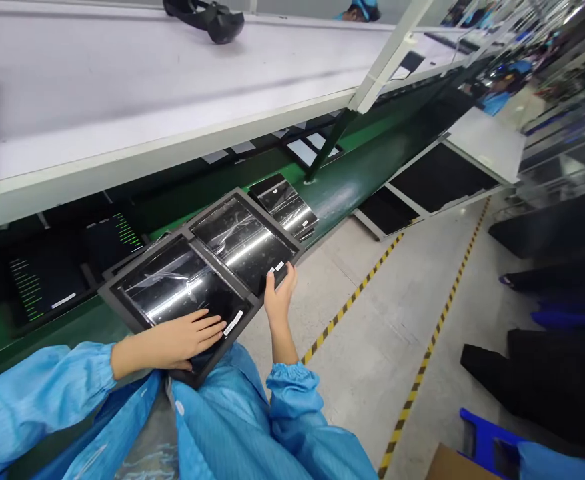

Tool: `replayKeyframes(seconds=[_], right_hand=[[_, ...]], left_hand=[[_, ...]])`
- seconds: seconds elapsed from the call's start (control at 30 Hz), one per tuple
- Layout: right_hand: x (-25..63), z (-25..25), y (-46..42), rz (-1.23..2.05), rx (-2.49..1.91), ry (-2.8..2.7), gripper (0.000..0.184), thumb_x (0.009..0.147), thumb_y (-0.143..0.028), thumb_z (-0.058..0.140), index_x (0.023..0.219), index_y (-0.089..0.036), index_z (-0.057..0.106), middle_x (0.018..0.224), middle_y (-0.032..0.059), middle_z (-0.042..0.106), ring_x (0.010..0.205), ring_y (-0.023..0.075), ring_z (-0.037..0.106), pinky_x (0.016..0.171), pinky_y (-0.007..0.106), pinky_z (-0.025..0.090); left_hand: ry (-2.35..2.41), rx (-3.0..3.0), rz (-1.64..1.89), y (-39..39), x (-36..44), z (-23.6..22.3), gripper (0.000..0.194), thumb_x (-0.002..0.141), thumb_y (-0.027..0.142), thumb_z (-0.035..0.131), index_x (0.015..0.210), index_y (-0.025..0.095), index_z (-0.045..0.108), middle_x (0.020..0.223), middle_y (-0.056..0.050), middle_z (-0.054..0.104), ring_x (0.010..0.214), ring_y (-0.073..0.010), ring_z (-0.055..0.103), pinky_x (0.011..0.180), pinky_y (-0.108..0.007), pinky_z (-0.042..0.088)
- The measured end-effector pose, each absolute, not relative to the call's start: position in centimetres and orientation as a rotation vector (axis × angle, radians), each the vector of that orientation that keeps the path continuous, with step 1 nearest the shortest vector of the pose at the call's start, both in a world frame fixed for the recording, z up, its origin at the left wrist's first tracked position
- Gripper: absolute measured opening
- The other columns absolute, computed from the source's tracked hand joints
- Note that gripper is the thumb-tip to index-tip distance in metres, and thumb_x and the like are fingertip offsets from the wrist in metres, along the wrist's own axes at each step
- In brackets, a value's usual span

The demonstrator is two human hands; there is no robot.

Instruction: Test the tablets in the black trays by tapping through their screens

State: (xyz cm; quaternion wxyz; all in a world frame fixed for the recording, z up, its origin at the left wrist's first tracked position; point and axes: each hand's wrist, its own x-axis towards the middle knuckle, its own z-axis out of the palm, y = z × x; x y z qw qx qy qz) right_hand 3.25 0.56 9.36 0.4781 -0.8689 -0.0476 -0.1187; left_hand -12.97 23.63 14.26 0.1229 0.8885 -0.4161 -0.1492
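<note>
A black two-compartment tray rests tilted at the edge of the green conveyor, its near corner against my blue smock. One glossy dark screen panel lies in its left compartment and another in the right one; both carry small white labels. My left hand lies flat over the lower part of the left panel, fingers stretched out beside its label. With my right hand I grip the tray's right near edge, thumb on top by the right panel's label; the fingers beneath are partly hidden.
Behind the tray sits a stack of glossy panels. More trays with dark panels are on the green conveyor, under a white shelf. An empty-looking tray juts out at right. Blue stool and yellow-black floor tape are right.
</note>
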Motion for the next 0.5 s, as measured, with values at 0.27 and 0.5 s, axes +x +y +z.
replayKeyframes(seconds=[0.27,0.5], right_hand=[[8.3,9.8,-0.1,-0.330,-2.295,-0.129,0.059,0.096,-0.044,0.038,0.141,-0.007,0.042,0.159,0.0257,0.019,0.150,0.0326,0.016,0.117,0.056,0.024],[12.8,12.2,1.3,-0.338,-2.497,-0.464,0.048,0.097,-0.033,0.038,0.137,-0.009,0.051,0.155,0.0207,0.035,0.149,0.0332,0.018,0.117,0.060,0.019]], left_hand=[[-0.910,2.742,-0.005,26.6,-8.0,13.5,0.053,0.098,0.042,0.039,0.147,0.021,0.041,0.150,-0.012,0.046,0.138,-0.0256,0.043,0.115,-0.046,0.032],[-0.252,2.955,0.485,33.7,-4.0,12.2,0.044,0.098,0.031,0.034,0.126,0.010,0.061,0.127,-0.018,0.062,0.117,-0.0280,0.058,0.102,-0.043,0.045]])
